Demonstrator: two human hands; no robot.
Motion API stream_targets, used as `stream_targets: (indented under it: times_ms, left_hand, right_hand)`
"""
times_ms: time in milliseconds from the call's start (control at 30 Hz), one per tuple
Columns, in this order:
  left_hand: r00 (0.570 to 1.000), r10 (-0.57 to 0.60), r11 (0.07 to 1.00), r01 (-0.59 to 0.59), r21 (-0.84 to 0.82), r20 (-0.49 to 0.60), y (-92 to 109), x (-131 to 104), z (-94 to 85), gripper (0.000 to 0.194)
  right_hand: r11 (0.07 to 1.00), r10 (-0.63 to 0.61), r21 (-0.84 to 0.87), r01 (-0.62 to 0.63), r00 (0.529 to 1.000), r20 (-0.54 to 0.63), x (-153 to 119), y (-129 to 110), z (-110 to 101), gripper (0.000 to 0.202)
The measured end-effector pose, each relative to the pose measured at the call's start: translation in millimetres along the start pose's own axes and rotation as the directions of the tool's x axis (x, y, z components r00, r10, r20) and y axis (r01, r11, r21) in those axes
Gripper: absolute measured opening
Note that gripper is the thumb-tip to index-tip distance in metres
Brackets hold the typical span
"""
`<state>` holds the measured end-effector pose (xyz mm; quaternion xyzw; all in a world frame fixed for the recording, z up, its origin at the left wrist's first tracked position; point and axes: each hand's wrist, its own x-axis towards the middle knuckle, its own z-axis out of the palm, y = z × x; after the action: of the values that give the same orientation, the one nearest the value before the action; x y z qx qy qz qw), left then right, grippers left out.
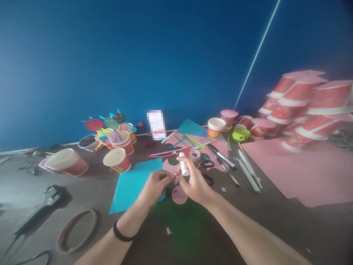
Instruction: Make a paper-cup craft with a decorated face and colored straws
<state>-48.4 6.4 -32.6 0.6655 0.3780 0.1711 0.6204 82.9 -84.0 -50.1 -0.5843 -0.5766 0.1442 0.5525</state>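
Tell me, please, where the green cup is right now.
In the head view, the green cup stands right of centre near the blue wall, between an open paper cup and a pink-topped one.

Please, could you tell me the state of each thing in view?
Left hand, pinching small pink piece
Right hand, holding white tube
White tube, capped or not unclear
Black scissors, open or closed unclear
Glue gun, lying down
Near turquoise sheet, flat
Green cup, upright
Wristband, worn
Tape roll, lying flat
Right-side cups, stacked upside down
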Motion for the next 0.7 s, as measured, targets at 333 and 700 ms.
stream_targets:
  times_ms: [333,700]
  left_hand:
    - [0.999,0.041,0.982,-0.043,0.182,0.014,-4.2,1.2,-0.3,0.025]
    - [0.955,0.297,0.863,-0.260,0.433,-0.019,-6.3,-2.3,3.2,0.023]
  right_hand:
    - [1.000,0.022,-0.021,-0.022,1.000,-0.013,-0.8,-2.0,1.8,0.047]
    - [0.994,-0.019,-0.112,0.011,0.997,-0.072,-1.7,3.0,5.4,0.052]
